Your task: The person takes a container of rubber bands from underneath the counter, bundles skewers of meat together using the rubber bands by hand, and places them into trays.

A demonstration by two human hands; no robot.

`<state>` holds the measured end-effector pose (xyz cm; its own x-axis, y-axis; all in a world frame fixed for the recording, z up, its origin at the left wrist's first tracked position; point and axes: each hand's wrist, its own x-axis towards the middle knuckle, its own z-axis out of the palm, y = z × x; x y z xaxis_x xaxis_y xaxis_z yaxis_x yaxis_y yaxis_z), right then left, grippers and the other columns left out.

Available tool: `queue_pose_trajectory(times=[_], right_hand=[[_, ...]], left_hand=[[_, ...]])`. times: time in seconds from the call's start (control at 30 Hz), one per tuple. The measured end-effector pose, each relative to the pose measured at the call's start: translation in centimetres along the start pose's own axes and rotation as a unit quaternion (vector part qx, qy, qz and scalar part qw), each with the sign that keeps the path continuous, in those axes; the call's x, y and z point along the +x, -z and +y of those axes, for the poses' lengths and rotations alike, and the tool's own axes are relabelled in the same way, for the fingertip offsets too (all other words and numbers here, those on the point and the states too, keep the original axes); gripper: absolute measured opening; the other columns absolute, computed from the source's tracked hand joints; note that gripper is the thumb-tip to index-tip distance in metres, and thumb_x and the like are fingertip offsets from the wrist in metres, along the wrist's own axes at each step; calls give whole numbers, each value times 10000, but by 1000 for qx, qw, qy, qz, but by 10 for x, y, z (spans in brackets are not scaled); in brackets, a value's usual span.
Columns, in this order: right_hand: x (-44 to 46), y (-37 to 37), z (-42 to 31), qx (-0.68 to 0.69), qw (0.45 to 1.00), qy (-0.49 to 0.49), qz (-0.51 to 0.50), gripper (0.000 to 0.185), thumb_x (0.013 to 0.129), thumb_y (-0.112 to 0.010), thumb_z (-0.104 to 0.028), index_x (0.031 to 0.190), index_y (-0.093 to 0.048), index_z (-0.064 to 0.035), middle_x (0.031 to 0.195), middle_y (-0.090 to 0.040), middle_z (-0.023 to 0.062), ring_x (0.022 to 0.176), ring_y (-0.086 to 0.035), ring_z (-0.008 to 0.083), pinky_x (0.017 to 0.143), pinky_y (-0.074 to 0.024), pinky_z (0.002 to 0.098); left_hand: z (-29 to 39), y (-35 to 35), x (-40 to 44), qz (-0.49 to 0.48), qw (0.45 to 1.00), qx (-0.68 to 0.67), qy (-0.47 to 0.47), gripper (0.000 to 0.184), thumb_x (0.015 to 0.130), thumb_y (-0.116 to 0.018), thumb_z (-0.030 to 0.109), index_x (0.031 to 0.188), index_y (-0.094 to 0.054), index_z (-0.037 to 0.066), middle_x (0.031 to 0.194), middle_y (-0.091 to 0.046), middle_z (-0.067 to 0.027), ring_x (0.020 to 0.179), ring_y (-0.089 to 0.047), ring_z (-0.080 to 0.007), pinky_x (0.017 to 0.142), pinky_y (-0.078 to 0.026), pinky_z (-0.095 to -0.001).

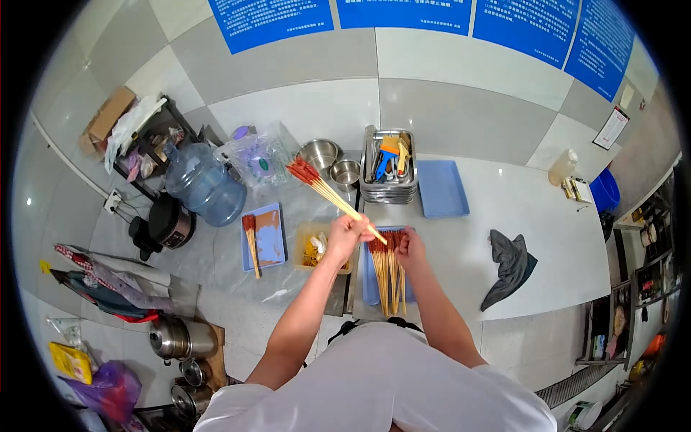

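My left hand [348, 236] is closed round a bundle of wooden skewers [331, 194] with red meat at their far ends, tilted up to the left. Close beside it, my right hand [410, 249] has its fingers curled in above the right side of a blue tray [370, 284]; what it holds, if anything, is too small to make out. Several more skewers [389, 281] with red tops lie side by side in that tray. Another blue tray [271, 237] on the left has reddish smears and a small bunch of skewers [251, 245].
A yellowish container [306, 234] with yellow contents stands between the trays. Behind are steel bowls [319, 153], stacked metal trays [389, 193] with brushes, and a flat blue tray [443, 189]. A grey cloth [508, 265] lies right; a large water bottle [205, 186] stands left.
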<state>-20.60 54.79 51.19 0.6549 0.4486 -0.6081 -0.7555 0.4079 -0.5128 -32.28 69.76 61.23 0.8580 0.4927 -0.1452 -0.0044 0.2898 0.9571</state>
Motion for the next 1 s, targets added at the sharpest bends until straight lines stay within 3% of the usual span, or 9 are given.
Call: queue_pose_trajectory(times=[0.03,0.07,0.1,0.2,0.33,0.5,0.6,0.87,1.0], right_hand=[[-5,2,-3,-7,999,-26,-45,323,937,-607,-284,680,-461,-152,551,-397,-59,444,-343,91,520,-374,261],[-12,10,-5,-60,995,-16,-76,235,952,-589,-279,787,-584,-112,625,-504,-49,521,-428,81,582,-411,256],[-27,10,-8,-59,996,-19,-70,235,952,-589,-279,787,-584,-112,625,-504,-49,521,-428,81,582,-411,256],[-51,9,-12,-209,961,54,-172,275,977,-564,-268,1094,-671,-44,878,-650,-1,732,-566,74,658,-448,223],[-60,30,-4,-287,937,98,-174,231,936,-628,-188,1083,-651,-12,869,-636,-7,751,-568,74,657,-462,234],[-56,85,19,-385,905,145,-110,224,872,-684,-116,1045,-636,18,846,-662,42,751,-608,106,644,-493,259],[-40,116,37,-460,863,203,-44,209,854,-666,-97,1012,-632,35,841,-693,93,739,-641,148,665,-525,305],[-41,121,53,-525,824,213,3,225,812,-689,-111,984,-651,29,843,-697,121,752,-665,183,688,-531,317],[-34,118,63,-575,775,259,35,223,807,-693,-123,974,-650,19,874,-695,131,775,-675,214,724,-531,336]], left_hand=[[-1,-1,1,-12,999,35,12,218,968,-583,161,1056,-588,-38,933,-669,-127,834,-684,-193,714,-599,-281],[-6,-2,-1,-20,999,45,21,220,968,-581,162,1059,-589,-38,935,-670,-119,835,-682,-191,725,-598,-291],[-17,-2,-2,-21,998,44,27,220,968,-581,162,1059,-589,-38,935,-670,-119,835,-682,-191,725,-598,-291],[-53,-6,-1,-132,974,151,106,198,957,-598,153,1060,-608,-16,933,-663,-81,839,-665,-154,745,-585,-307],[-103,-18,-14,-220,939,182,190,176,951,-610,141,1085,-632,28,996,-663,-38,889,-658,-142,737,-578,-307],[-160,-29,-29,-251,909,205,261,163,932,-646,154,998,-645,5,874,-654,-49,753,-667,-153,707,-582,-319],[-187,-40,-40,-190,918,198,285,146,915,-665,125,892,-604,-5,824,-647,-57,702,-653,-148,664,-569,-296],[-216,-44,-71,-61,960,160,223,158,887,-691,124,914,-615,-12,771,-652,-81,663,-647,-157,578,-534,-287],[-207,-33,-80,-5,933,305,192,192,833,-724,84,928,-633,-56,777,-674,-114,653,-665,-177,558,-534,-308]])
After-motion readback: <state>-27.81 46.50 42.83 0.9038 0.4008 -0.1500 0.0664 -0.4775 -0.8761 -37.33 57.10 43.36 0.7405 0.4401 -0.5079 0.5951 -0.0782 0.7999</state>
